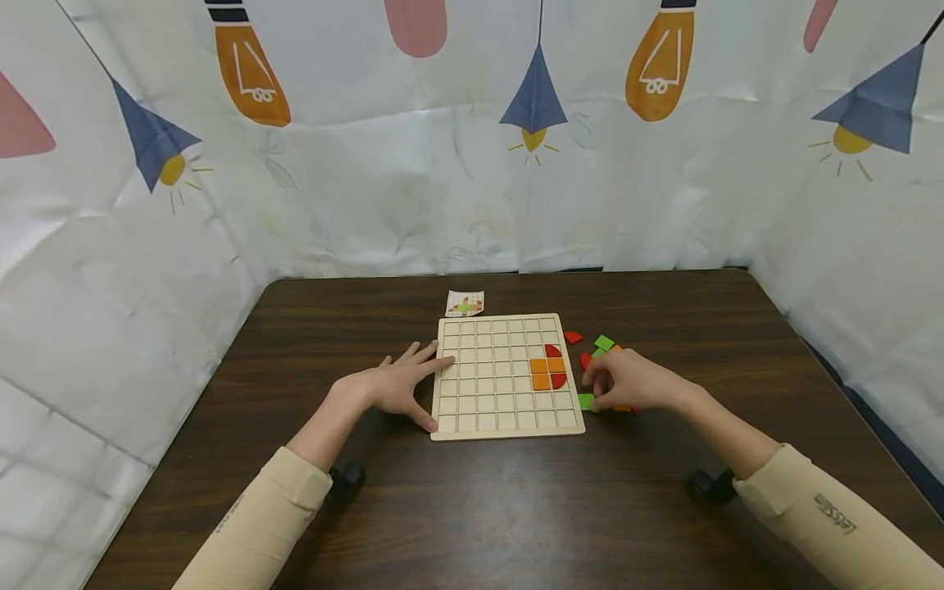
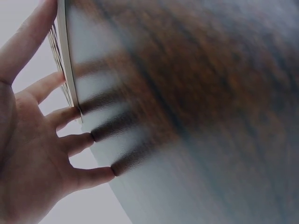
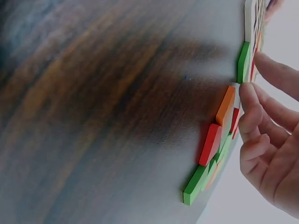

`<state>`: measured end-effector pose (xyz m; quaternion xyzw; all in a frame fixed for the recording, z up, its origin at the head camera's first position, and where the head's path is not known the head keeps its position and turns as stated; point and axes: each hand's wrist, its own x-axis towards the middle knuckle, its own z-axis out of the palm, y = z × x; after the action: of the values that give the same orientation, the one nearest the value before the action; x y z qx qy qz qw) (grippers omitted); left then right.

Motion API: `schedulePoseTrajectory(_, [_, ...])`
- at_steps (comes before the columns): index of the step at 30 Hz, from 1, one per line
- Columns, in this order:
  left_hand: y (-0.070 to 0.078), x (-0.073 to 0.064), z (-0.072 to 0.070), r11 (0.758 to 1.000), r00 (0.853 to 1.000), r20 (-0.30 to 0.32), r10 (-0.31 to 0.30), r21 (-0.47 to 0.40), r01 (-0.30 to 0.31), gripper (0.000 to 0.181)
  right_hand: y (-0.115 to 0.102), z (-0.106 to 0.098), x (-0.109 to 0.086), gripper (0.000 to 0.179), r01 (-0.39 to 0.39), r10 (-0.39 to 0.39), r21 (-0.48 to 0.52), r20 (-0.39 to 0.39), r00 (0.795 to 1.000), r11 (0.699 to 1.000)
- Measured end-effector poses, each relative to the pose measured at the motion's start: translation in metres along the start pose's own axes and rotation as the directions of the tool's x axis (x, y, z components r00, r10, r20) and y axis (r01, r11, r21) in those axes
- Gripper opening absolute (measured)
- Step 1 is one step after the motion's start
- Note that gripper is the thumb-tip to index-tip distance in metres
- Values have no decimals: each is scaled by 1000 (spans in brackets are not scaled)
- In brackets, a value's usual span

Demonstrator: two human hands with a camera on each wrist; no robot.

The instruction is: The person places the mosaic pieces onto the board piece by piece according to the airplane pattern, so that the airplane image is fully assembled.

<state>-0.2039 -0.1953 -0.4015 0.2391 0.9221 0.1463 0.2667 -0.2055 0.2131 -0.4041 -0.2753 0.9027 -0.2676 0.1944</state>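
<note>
a pale wooden square board marked with a raised grid (image 1: 479, 385) is set in the middle of a dark brown wood-grained desk (image 1: 479, 516). the left hand (image 1: 398, 383) is spread wide at the left side of the board, with the thumb placed by the near left corner and a fingertip laid over the left rim. the right hand (image 1: 633, 381) is lowered at the right side, its fingers bent and its thumb and forefinger brought to a flat bright green square tile (image 1: 586, 401), which lies just beside the right edge of the board; whether the tile is actually pinched cannot be told. on the right part of the grid, three flat orange square tiles (image 1: 542, 382) are grouped in an l shape, and two flat red round-edged tiles (image 1: 558, 381) are placed above and below the right-hand orange one. around the right hand, more loose green, red and orange tiles (image 1: 603, 342) are scattered on the desk, some partly hidden by the fingers. beyond the far left corner of the board, a small white card printed with a coloured pattern (image 1: 465, 304) is laid.
</note>
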Motion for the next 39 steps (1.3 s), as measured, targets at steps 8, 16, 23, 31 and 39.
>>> schedulePoseTrajectory(8, [1,1,0,1000,1000,8,1,8,-1,115,3,3,2,25,2,-1,-33,21,1000,999])
schedulePoseTrajectory(16, [0,2,-2,1000,1000,23,-5,7,5,115,-2,3,4,21,30,-27,-74,32,999,997])
schedulePoseTrajectory(23, [1,3,-2,1000,999,31,-20,15,19,115,-4,4,3,16,-5,8,-100,33,999,995])
schedulePoseTrajectory(31, [5,1,-4,999,998,46,-34,34,33,114,-2,0,5,15,12,-13,-151,-5,1000,988])
schedulePoseTrajectory(39, [5,2,-4,1000,998,50,-27,15,26,114,-14,-7,16,13,41,-46,-137,-34,998,990])
